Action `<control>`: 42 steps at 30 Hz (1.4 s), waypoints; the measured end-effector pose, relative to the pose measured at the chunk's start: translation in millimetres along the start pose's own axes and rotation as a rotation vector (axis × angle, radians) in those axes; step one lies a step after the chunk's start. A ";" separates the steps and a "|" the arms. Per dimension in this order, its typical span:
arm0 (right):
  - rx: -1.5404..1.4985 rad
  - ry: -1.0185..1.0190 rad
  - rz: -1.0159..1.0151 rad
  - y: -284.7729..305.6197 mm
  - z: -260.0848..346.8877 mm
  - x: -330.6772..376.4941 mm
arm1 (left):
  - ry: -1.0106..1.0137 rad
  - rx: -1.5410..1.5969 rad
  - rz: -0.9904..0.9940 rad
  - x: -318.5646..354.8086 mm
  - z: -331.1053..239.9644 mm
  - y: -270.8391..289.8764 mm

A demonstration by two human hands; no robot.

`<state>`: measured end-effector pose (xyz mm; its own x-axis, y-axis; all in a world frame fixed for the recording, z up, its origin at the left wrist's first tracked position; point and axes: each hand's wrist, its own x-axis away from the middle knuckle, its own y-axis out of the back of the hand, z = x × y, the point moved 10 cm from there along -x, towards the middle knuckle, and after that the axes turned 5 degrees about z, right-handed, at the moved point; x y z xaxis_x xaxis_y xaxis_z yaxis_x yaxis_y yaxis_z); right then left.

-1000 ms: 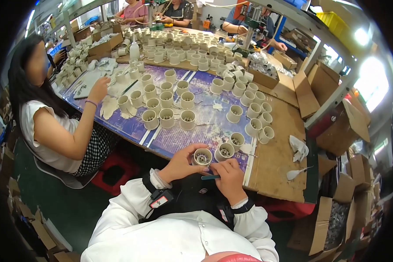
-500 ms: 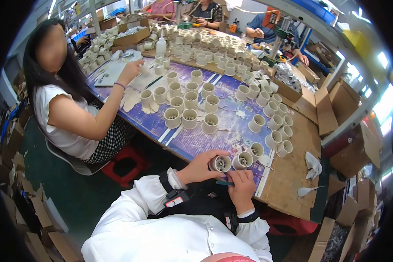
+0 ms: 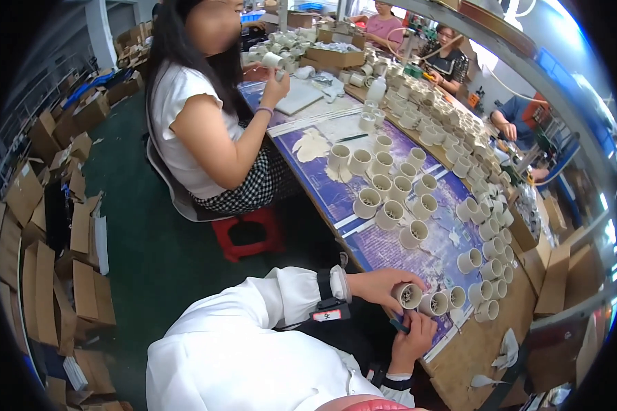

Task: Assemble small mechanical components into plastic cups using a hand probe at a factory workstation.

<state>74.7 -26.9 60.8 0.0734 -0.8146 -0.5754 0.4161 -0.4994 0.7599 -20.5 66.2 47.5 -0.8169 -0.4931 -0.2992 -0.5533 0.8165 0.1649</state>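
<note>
Cup (image 3: 415, 305): at the near edge of the bench (image 3: 380, 255), mouth up and a little tilted; whether its foot rests on the bench or is lifted, I cannot tell.
Left hand (image 3: 380, 285): fingers curled round the cup's side, holding it.
Right hand (image 3: 414, 336): fingers closed on a slim blue-green tool (image 3: 398, 325), just below the cup; whether the tool touches it is unclear.
Steadying: best done, I judge, with a firm but light left grip, low on the wall and off the mouth, so the cup neither rocks nor turns.
Tool work: short, controlled strokes seem wise, the tip angled away from the left fingers and the contents, the right wrist clear of the next cup.
Cup's look: cream, round, straight-walled and open-topped, with a matt surface.
Contents (image 3: 408, 296): small metallic-looking bits, too fine to identify.
Next cup (image 3: 433, 312): upright, just right of the held one, near the right fingers, with similar bits inside.
Cup group (image 3: 392, 218): similar upright cups further back on the purple bench top.
Co-worker (image 3: 216, 130): seated to the left, holding another cup.
</note>
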 end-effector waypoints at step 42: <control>-1.510 0.252 0.080 227.7 72.9 -64.2 | 0.136 0.055 -0.077 2.4 17.9 -0.2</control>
<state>98.7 -109.9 292.8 0.2219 -0.6764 -0.7023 0.8961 0.4255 -0.1266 -19.4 70.3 29.9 -0.7891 -0.5877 -0.1787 -0.6083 0.7882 0.0936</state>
